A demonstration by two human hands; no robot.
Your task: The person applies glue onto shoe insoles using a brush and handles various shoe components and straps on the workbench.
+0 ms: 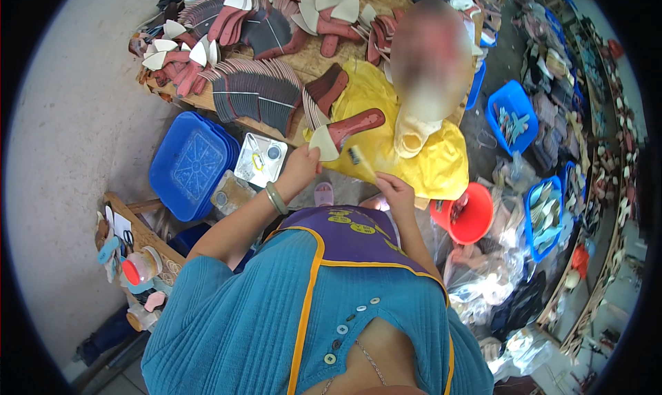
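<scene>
My left hand [302,167], with a pale bangle at its wrist, pinches the white end of a dark-red shoe insole [356,124]. The insole's red length stretches to the right over a yellow plastic sheet [358,85] at the table's near edge. In my right hand [397,192] is a small brush [365,165], gripped by its pale handle. Its dark bristles point up and left, a little apart from the insole. A cream-coloured pot [412,136] stands on the sheet to the right of the brush.
Fanned insoles [255,92] and red pieces with white ends [329,12] cover the wooden table [296,64]. Stacked blue baskets [189,160] and a white tray [261,158] sit left. A red bucket [470,214] and blue baskets [512,112] are right. A blurred patch hides the table's right part.
</scene>
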